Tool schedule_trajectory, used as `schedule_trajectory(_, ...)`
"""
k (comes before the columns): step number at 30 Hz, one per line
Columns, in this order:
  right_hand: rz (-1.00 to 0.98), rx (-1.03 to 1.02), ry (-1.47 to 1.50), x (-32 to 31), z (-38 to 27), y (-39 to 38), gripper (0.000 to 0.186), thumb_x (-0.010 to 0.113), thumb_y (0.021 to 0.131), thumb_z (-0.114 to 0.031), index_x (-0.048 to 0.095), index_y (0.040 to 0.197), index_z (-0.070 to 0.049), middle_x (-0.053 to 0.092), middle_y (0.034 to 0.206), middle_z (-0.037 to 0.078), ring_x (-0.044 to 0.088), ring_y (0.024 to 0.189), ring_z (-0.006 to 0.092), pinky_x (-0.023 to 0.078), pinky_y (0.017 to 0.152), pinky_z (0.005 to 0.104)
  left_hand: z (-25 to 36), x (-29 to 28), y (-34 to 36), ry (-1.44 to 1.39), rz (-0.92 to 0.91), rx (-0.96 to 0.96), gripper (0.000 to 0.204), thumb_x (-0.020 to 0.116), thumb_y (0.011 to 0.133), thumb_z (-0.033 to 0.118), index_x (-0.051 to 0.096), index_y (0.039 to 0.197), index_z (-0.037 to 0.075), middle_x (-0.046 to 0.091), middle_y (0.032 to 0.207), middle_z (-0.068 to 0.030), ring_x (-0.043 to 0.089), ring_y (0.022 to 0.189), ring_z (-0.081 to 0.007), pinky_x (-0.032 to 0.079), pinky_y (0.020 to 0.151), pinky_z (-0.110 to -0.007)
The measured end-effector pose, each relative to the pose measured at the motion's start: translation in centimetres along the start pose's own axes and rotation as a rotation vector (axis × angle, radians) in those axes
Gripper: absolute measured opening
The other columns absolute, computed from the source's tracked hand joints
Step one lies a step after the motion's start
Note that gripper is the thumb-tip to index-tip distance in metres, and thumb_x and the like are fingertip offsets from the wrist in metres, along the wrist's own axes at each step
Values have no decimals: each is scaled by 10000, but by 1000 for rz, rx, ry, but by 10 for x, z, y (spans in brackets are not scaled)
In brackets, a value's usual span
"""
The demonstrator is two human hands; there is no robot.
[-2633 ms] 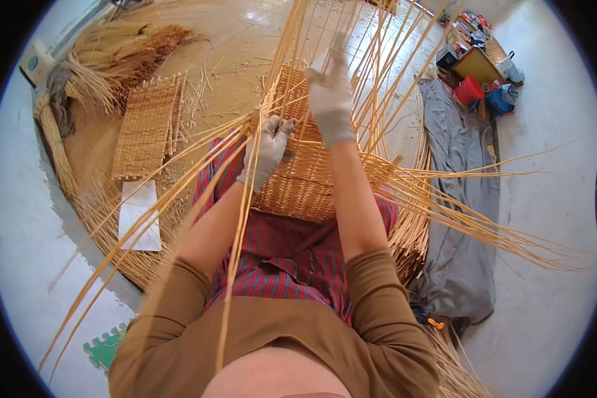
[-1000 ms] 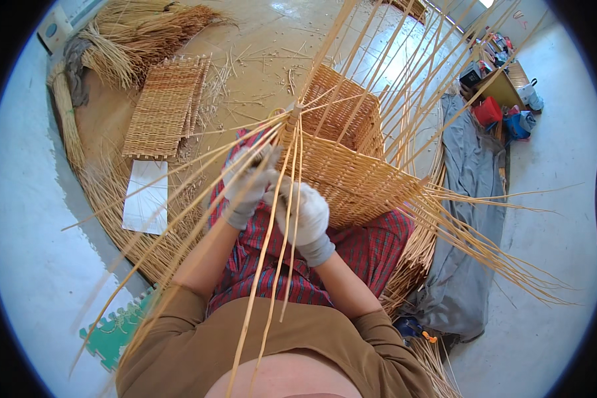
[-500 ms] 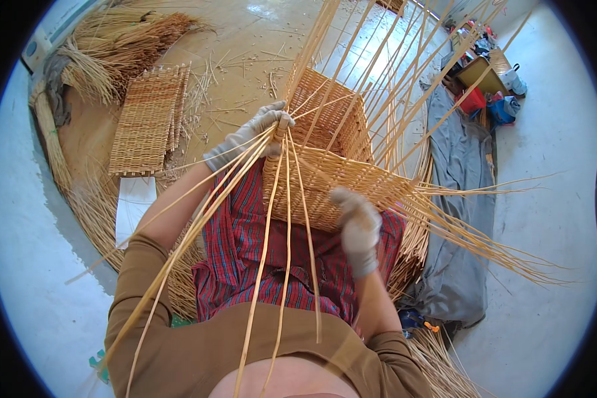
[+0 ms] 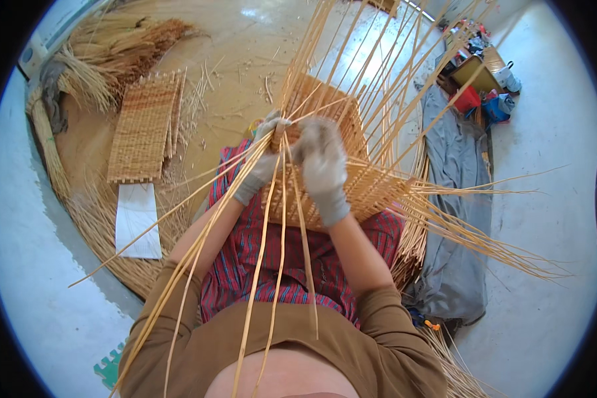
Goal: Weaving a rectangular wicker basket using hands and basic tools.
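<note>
A rectangular wicker basket rests tilted on my lap, over a red striped cloth. Long willow rods fan out from its near left corner toward my body, while others stand up from its far and right sides. My left hand, in a pale work glove, is closed at that corner around the rods and the rim. Just right of it is my right hand, gloved too, raised over the basket's near wall. Motion smears its fingers, so whether they pinch a rod cannot be made out.
Woven wicker panels lie stacked at the left, above a white sheet. Bundles of straw-like rods lie at the far left. To the right is a grey cloth, with a red container beyond. Rod ends stick out rightward.
My right hand has moved up and left from beside the basket's near wall to the corner, close to my left hand. My left forearm has swung inward; the left hand stays at the corner.
</note>
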State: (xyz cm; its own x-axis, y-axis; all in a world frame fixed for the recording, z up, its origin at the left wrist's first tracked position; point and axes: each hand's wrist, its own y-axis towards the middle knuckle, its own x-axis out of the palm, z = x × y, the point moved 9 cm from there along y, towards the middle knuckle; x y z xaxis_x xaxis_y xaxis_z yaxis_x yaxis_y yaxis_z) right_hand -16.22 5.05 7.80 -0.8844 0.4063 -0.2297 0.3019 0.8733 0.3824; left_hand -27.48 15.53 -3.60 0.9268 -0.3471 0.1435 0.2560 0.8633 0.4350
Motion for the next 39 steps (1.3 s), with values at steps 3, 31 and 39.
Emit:
schedule_trajectory(3, -23, 404, 155, -12, 80, -57, 218, 610, 1018, -161, 638, 1219, -83, 687, 1027, 44, 661, 811, 133, 512, 605, 254, 11, -2, 1, 56, -119, 53, 691, 882, 729, 104, 561, 1341, 110, 409, 1547, -150, 322, 1489, -290, 286, 1215, -402)
schedule_trajectory(31, 211, -463, -762, 7, -47, 77, 511, 559, 976, 11, 454, 1475, -26, 624, 1317, 195, 634, 1204, 230, 541, 971, 368, -25, -3, 3, 80, 72, 64, 543, 799, 832, 51, 503, 1284, 94, 558, 1320, -60, 373, 1446, -240, 322, 1203, -388)
schedule_trajectory(39, 406, -135, 398, -71, 57, -55, 371, 430, 1019, 65, 467, 1372, -46, 625, 915, 77, 669, 913, 205, 556, 882, 387, -1, -1, 0, -32, 97, 158, 630, 886, 780, 170, 550, 1303, 71, 530, 1367, -121, 491, 1324, -236, 419, 1107, -347)
